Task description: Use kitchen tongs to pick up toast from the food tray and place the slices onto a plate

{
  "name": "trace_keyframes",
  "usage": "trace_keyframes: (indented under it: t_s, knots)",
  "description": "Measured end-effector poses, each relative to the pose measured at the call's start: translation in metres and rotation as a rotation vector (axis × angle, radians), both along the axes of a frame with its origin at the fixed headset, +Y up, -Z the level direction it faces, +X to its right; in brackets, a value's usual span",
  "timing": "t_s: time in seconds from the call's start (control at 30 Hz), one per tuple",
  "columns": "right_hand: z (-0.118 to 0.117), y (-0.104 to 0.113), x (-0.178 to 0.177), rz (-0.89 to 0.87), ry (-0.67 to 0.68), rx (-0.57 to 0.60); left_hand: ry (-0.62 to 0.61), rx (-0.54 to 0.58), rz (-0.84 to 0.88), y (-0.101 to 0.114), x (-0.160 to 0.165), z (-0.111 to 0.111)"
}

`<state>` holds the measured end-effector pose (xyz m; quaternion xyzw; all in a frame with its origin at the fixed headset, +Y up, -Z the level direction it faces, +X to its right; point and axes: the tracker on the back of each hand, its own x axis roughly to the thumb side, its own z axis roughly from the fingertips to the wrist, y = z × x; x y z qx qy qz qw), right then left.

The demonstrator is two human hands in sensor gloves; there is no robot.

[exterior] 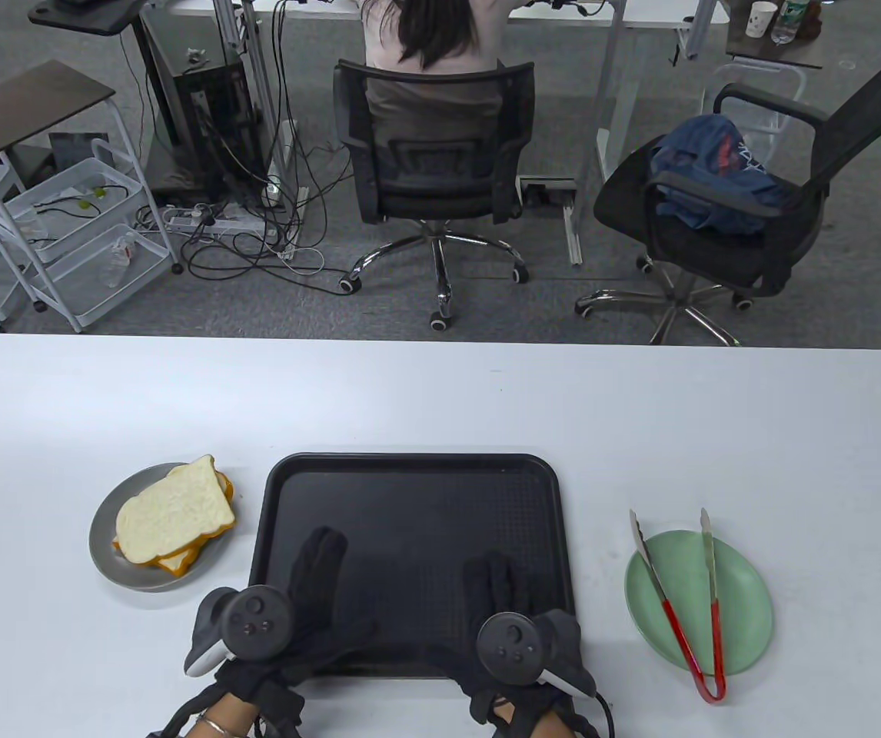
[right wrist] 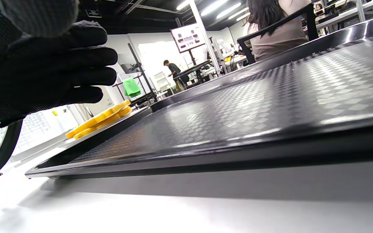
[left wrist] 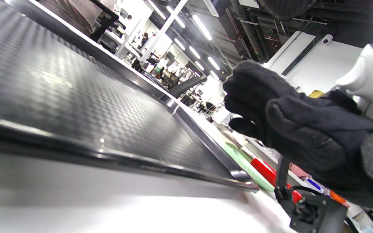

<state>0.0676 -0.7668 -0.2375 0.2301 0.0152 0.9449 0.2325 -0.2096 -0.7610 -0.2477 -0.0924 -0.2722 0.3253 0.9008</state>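
Observation:
The black food tray (exterior: 410,500) sits bare in the middle of the white table. Two toast slices (exterior: 175,516) lie stacked on a grey plate (exterior: 106,565) left of it; their yellow crusts (right wrist: 102,121) show in the right wrist view. Red-handled metal tongs (exterior: 679,607) lie across a green plate (exterior: 748,600) on the right, and the red handle (left wrist: 264,168) shows in the left wrist view. My left hand (exterior: 317,561) and right hand (exterior: 498,576) rest flat over the tray's near part, fingers straight, holding nothing.
Beyond the table's far edge stand two office chairs, one with a seated person (exterior: 429,46), a white wire cart (exterior: 64,231) and floor cables. Bare table surface (exterior: 440,400) stretches behind the tray and plates.

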Motion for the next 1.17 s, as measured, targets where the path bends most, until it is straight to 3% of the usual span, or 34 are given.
trace_keyframes:
  t_s: [1.17]
  knots:
    - [0.0000, -0.0029, -0.0043, -0.001, 0.038, -0.036, -0.055, -0.010, -0.009, -0.0024, 0.0064, 0.0021]
